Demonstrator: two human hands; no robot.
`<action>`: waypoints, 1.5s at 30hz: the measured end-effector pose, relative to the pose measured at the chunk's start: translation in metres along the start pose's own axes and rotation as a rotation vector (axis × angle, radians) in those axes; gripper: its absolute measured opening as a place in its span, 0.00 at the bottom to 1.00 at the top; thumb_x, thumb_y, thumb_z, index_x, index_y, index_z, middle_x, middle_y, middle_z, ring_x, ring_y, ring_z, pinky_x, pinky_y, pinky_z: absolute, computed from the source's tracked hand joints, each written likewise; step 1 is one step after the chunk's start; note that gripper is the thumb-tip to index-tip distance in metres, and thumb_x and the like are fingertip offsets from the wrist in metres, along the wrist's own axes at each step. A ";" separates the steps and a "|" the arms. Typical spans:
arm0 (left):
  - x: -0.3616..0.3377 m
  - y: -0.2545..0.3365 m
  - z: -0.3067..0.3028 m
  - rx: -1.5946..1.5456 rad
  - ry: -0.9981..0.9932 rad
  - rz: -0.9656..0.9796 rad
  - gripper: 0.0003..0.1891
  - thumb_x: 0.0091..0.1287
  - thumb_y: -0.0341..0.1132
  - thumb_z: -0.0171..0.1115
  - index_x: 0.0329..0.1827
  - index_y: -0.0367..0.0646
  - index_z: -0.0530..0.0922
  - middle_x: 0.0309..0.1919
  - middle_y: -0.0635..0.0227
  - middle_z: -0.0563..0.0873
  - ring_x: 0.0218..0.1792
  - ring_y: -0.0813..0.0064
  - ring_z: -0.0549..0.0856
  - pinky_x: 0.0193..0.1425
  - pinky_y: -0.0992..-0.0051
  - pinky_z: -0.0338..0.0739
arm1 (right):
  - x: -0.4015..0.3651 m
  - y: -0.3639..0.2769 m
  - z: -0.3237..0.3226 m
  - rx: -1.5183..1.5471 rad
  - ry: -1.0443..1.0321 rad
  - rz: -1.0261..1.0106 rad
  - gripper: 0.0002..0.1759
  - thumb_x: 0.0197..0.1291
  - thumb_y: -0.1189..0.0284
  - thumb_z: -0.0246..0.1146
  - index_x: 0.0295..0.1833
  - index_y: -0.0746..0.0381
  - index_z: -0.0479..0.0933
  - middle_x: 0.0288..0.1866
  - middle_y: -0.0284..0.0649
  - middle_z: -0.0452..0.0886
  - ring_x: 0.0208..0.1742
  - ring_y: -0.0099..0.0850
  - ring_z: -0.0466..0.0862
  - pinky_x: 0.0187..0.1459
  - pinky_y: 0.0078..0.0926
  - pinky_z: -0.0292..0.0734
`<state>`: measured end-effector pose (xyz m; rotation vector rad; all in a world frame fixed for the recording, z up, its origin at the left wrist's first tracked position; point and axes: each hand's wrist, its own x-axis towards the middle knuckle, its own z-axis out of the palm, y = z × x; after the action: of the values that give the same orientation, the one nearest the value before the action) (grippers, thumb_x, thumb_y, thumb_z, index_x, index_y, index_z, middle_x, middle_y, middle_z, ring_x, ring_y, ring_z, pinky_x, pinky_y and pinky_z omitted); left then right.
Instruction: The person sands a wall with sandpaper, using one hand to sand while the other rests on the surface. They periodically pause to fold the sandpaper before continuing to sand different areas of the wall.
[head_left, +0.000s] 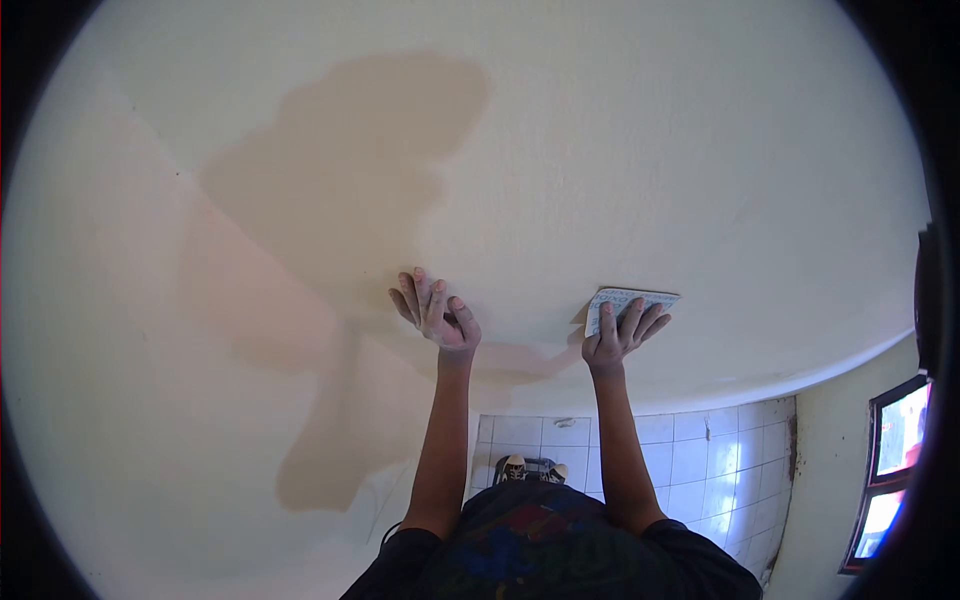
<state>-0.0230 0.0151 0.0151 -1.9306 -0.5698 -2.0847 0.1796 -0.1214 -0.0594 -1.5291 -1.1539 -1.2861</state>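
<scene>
A pale wall fills most of the view. My right hand presses a folded sheet of sandpaper with blue print on its back against the wall, fingers spread over it. To the left, my left hand is held up at the wall with its fingers apart and nothing in it. Pale dust coats both hands. Whether the left fingertips touch the wall I cannot tell.
Below is a white tiled floor, where my shoes stand on a dark support. A wall corner runs down the left side. At the lower right is a dark-framed window. Shadows fall across the wall.
</scene>
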 end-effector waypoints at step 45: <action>-0.004 0.004 -0.001 -0.004 0.004 -0.004 0.15 0.73 0.34 0.46 0.61 0.44 0.69 0.69 0.54 0.71 0.75 0.50 0.58 0.76 0.47 0.38 | 0.054 -0.012 -0.013 0.117 0.053 0.075 0.23 0.61 0.68 0.47 0.59 0.46 0.79 0.76 0.43 0.61 0.80 0.51 0.45 0.73 0.64 0.23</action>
<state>-0.0220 0.0109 0.0111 -1.9285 -0.5701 -2.0931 0.1682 -0.1233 -0.0035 -1.4312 -1.1074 -1.1821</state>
